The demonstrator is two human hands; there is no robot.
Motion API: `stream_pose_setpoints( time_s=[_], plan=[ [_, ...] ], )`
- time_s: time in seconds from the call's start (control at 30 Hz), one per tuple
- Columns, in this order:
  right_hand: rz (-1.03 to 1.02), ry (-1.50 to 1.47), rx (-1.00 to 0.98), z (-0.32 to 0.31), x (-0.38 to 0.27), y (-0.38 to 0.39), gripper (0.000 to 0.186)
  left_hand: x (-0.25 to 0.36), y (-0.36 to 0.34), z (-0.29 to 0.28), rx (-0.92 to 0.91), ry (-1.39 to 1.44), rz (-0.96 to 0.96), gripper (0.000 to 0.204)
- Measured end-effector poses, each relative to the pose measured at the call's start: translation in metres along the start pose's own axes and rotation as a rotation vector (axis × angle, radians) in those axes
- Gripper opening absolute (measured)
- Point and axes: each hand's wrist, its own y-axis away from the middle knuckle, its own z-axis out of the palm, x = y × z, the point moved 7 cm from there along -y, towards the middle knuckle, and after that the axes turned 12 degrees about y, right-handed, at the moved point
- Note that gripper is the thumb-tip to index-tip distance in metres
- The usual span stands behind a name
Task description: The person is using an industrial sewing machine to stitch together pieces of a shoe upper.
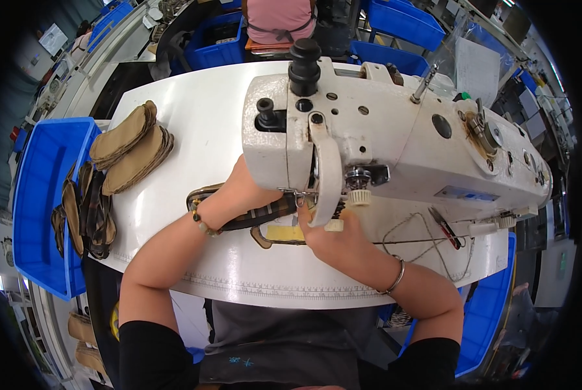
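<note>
A white industrial sewing machine (pixel 395 130) reaches in from the right, with its needle area over the table. Beneath its head lies a dark plaid fabric piece (pixel 255 218) with a brown edge, shaped like a shoe part. My left hand (pixel 244 190) is over this piece, fingers bent together by the needle; the machine head covers part of them. My right hand (pixel 335 239) comes up from the near side, one fingertip at the needle and the others curled behind the curved guard. Whatever either hand pinches there is hidden. A yellow strip (pixel 284 233) shows left of my right hand.
Stacked brown sole-shaped pieces (pixel 135 146) lie on the white table (pixel 193 104) at left. Beside it, a blue bin (pixel 47 201) has plaid pieces hanging over its edge. At right are tweezers or snips (pixel 446 227) and loose cord (pixel 427 244). Someone in pink (pixel 280 19) sits beyond.
</note>
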Motion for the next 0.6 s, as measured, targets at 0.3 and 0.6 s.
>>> stream_pose_setpoints(
  time_s=[0.3,0.6],
  plan=[
    [-0.16,0.082,-0.249,0.052,-0.03,0.007,0.058,-0.009,-0.002,0.003,0.039,0.075,0.044,0.035],
    [-0.177,0.117,-0.23,0.029,-0.01,0.005,0.062,-0.019,-0.002,0.006,0.046,0.111,-0.024,0.033]
  ],
)
